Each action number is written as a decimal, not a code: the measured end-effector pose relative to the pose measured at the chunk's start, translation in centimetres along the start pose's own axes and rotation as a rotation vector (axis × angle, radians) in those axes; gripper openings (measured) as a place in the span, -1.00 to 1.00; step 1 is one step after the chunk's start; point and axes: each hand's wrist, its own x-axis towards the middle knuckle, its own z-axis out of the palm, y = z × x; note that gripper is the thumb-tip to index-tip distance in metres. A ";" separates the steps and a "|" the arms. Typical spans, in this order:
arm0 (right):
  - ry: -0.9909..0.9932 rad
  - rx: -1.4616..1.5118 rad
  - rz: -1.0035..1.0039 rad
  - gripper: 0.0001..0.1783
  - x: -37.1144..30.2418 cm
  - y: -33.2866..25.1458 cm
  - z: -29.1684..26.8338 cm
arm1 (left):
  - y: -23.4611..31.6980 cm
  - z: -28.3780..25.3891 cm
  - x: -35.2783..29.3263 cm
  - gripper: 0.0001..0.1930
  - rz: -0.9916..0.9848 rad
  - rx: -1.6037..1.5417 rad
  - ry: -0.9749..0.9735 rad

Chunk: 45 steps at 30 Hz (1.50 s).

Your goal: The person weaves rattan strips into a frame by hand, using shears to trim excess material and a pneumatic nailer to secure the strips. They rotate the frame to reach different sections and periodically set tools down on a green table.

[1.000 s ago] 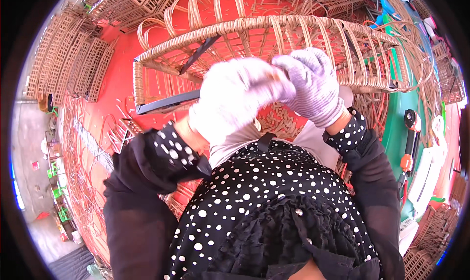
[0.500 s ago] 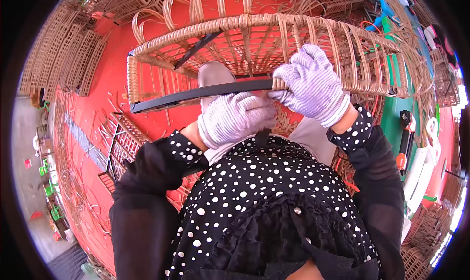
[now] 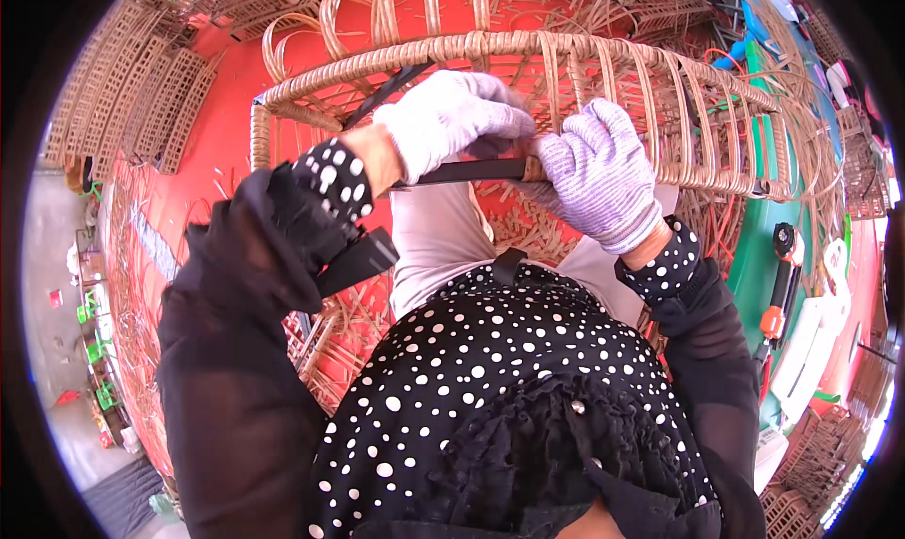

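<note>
A brown woven rattan-style basket (image 3: 679, 115) on a black frame lies across the space before me, its opening toward me. Its near black bar (image 3: 471, 170) is wrapped with brown strip from the right up to my hands and bare to their left. My right hand (image 3: 603, 176), in a striped pale glove, is closed around the wrapped part where the winding ends. My gloved left hand (image 3: 457, 124) is raised over the bar, fingers curled and slightly blurred beside the right hand's fingertips. Whatever it pinches is hidden behind the fingers.
Loose brown strips (image 3: 405, 11) loop up from the basket's far rim. Stacked woven panels (image 3: 123, 96) stand at the far left on the red floor (image 3: 226, 115). Cut scraps (image 3: 528, 223) lie below the bar. An orange-and-black tool (image 3: 779, 284) lies at the right.
My left hand has risen from below the black bar to above it, its forearm swinging up and outward. My right hand stays closed at the wrapped part, nearly in place.
</note>
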 end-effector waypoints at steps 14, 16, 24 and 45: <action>0.084 0.079 0.076 -0.84 -0.5 -0.3 -0.2 | -2.9 4.0 -3.2 -0.75 0.657 0.491 0.501; 0.072 0.037 0.063 -0.81 -0.5 -0.1 0.1 | -2.6 4.5 -3.1 -0.69 0.538 0.269 0.569; 0.158 0.276 0.187 -0.64 -3.3 2.1 -4.9 | -2.2 4.0 -1.9 -0.67 0.700 0.910 0.495; -0.339 0.082 1.605 -0.43 -42.3 20.3 -9.2 | -1.7 4.3 -1.8 -0.67 0.516 0.725 0.414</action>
